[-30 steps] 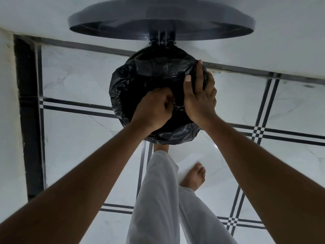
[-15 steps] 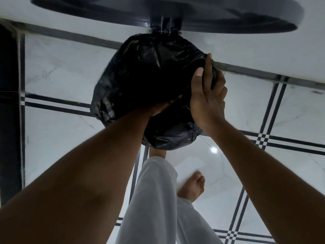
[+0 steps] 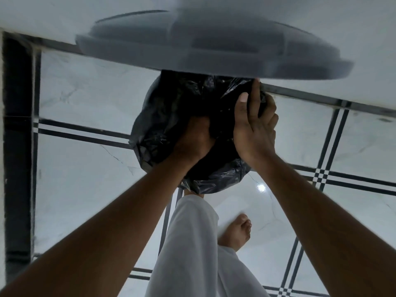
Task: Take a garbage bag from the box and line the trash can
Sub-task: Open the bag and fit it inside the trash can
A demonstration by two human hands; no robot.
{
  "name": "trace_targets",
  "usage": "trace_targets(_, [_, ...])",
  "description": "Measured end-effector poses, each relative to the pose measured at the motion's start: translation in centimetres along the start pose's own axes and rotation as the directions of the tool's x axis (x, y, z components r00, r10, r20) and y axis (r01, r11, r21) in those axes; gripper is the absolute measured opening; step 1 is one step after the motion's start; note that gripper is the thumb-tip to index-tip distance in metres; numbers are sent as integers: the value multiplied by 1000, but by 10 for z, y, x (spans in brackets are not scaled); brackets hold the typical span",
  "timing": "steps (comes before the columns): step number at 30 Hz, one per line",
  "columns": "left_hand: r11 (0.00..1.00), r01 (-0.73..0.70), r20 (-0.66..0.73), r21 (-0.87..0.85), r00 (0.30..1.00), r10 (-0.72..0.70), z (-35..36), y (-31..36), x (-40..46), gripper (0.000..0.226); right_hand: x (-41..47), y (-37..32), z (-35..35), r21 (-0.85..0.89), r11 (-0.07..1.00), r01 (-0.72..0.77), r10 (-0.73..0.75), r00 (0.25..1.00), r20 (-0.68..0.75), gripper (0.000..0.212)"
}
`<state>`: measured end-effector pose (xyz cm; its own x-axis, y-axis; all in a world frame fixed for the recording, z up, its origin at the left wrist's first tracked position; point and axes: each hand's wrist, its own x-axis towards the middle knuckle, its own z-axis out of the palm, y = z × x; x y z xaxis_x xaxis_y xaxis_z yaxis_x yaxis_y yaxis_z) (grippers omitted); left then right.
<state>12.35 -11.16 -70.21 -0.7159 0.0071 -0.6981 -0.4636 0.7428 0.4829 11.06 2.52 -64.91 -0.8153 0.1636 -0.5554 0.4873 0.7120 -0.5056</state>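
White marble floor (image 3: 81,185) with black inlay lines; grey lid (image 3: 214,54) of the trash can stands raised, blurred, above the can's mouth. Black garbage bag (image 3: 171,108) drapes over the can rim, just beyond the bare feet. Right hand (image 3: 255,131) pinches bag plastic at the rim's right side; left hand (image 3: 192,142) reaches inside, fingers hidden, grip unclear.
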Motion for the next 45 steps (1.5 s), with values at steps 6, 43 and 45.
trace_targets(6, [959,219,225,-182,958,-176,16,-11,27,48,0,2,0,3,1000,16,-16,1000,-6,62])
trace_targets(43, [938,-346,-494,-6,817,298,-79,-27,-92,31,0,-4,-13,152,988,-15,3,997,82,62])
trace_targets(45, [937,-289,-493,194,798,348,-91,-46,-83,48,-1,-5,-13,150,988,-20,8,997,79,62])
